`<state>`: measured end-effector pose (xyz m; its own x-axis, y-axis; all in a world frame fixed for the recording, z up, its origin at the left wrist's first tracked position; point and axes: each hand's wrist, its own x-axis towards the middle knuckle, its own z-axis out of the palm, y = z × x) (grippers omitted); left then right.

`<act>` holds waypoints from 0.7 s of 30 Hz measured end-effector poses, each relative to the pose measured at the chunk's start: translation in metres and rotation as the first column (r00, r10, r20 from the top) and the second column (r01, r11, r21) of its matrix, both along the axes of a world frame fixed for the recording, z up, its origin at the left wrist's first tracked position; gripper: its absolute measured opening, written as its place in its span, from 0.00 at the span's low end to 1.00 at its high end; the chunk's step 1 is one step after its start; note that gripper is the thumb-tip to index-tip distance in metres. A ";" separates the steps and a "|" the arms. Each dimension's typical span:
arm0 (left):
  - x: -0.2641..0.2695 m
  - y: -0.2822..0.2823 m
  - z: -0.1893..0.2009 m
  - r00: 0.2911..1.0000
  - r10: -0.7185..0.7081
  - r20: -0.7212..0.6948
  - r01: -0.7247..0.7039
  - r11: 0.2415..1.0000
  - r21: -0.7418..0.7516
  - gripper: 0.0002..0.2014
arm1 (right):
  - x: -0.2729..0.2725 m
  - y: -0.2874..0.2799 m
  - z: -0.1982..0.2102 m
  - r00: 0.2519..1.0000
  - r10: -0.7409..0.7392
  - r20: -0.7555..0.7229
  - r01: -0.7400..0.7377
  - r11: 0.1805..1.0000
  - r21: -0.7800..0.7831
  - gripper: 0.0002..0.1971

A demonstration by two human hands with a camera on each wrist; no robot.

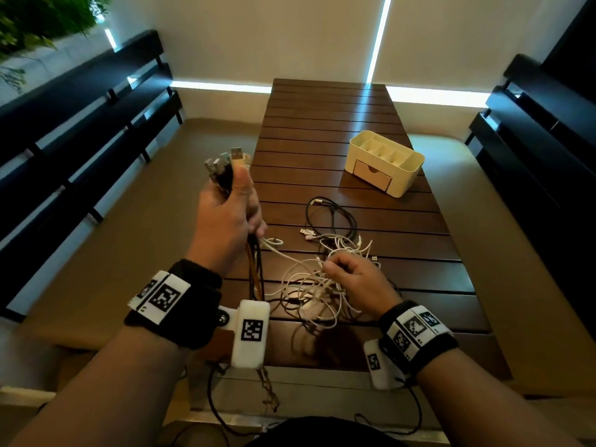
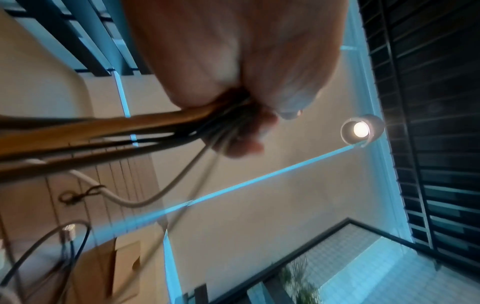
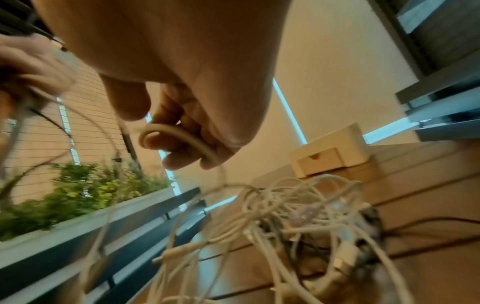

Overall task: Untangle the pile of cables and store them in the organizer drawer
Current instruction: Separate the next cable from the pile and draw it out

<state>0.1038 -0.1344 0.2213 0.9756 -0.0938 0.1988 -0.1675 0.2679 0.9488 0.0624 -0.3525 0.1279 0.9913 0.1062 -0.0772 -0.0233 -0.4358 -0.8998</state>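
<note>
Gripping a bundle of cables (image 1: 225,175) left of centre in the head view, the left hand (image 1: 225,217) is clamped tight around it, long axis near upright, USB plugs (image 1: 237,153) pointing up and the dark and orange cords trailing straight down off the table edge. Lower centre, the right hand (image 1: 354,282) has its fingers (image 3: 166,142) curled through a loop of white cable (image 3: 179,135) above the tangled pile (image 1: 322,285) on the slatted wooden table (image 1: 403,250). Upper right of the table sits the cream organizer (image 1: 383,162), its drawer (image 1: 372,177) shut and facing lower left.
</note>
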 end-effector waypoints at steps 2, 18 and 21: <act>0.003 0.008 0.002 1.000 0.010 -0.006 -0.010 0.999 0.042 0.18 | 0.000 -0.009 0.004 0.998 -0.063 -0.003 0.063 0.998 0.026 0.10; -0.005 -0.014 -0.002 1.000 -0.023 0.007 0.022 0.993 0.120 0.12 | -0.009 0.053 0.047 0.976 0.198 0.089 -0.203 0.978 0.043 0.04; -0.004 -0.013 0.000 1.000 -0.022 0.012 0.020 0.986 0.163 0.12 | -0.007 0.046 0.050 0.966 0.252 0.062 -0.254 0.967 0.021 0.03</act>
<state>0.0996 -0.1471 0.2209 0.9703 -0.1464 0.1924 -0.1767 0.1138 0.9777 0.0555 -0.3068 0.1781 0.9347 0.3553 -0.0130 0.1376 -0.3951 -0.9083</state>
